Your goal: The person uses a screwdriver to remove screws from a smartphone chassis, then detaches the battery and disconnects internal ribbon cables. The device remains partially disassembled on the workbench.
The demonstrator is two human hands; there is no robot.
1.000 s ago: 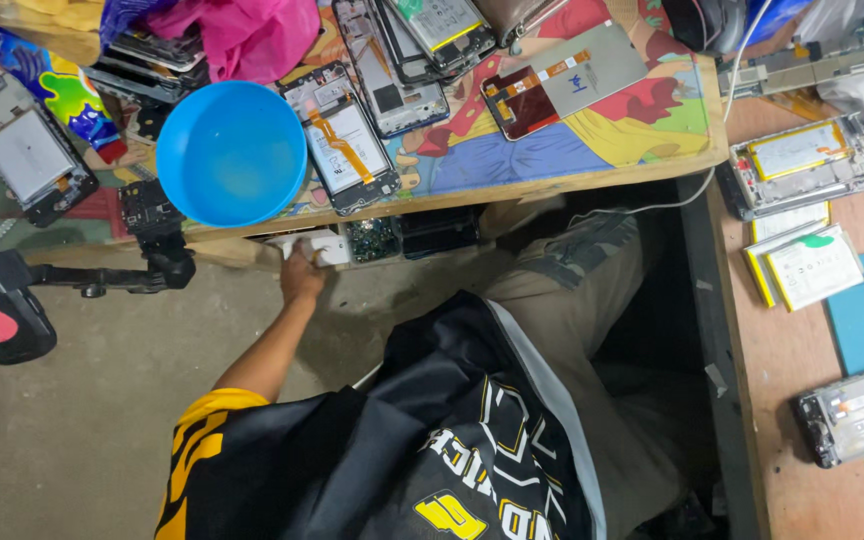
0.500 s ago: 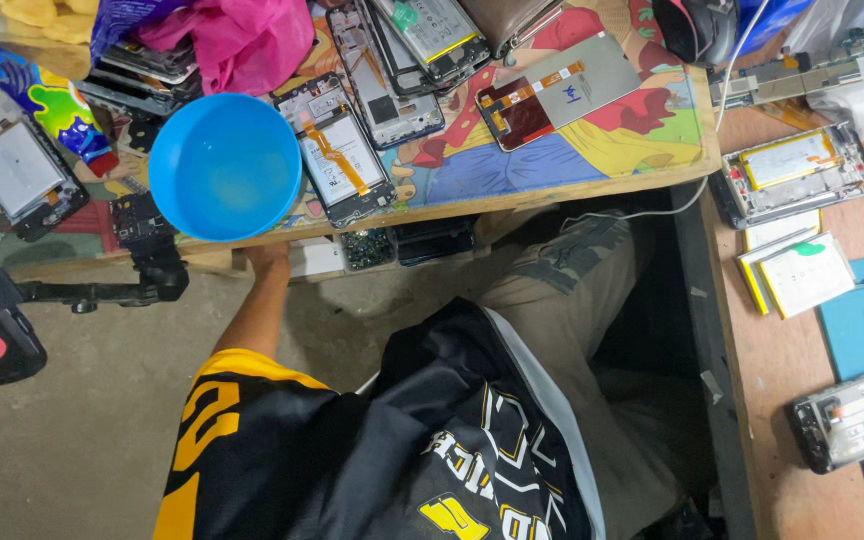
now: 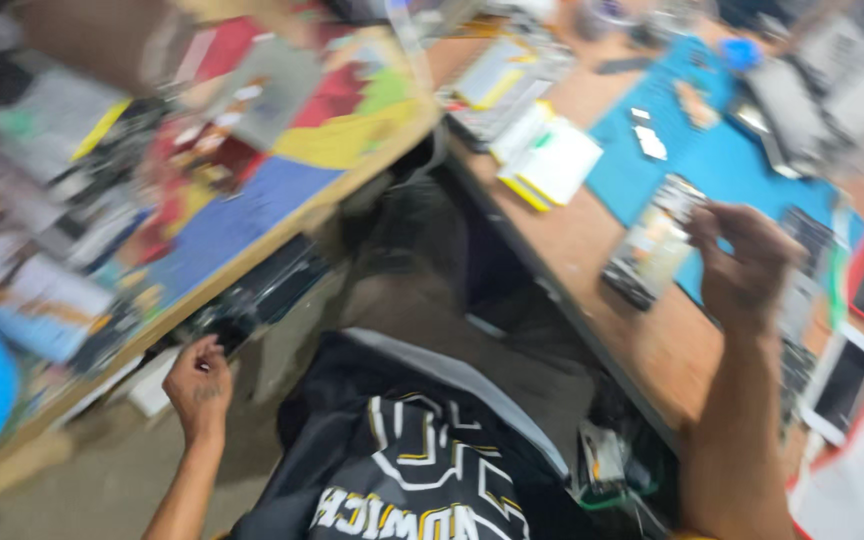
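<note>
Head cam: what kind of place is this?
Probably a phone repair bench. The right hand holds an opened phone above a blue work mat, more stripped phones cover the side table, and the left hand reaches under it.

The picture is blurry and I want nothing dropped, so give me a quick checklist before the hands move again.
1. Right hand grips the opened phone: ok, fingers at its upper end.
2. Phone above the wooden bench: ok.
3. Left hand holding anything: cannot tell, curled under the bench edge.
4. Blue mat has free space: ok.
5. Small parts on the mat secure: cannot tell, too blurred.
</note>
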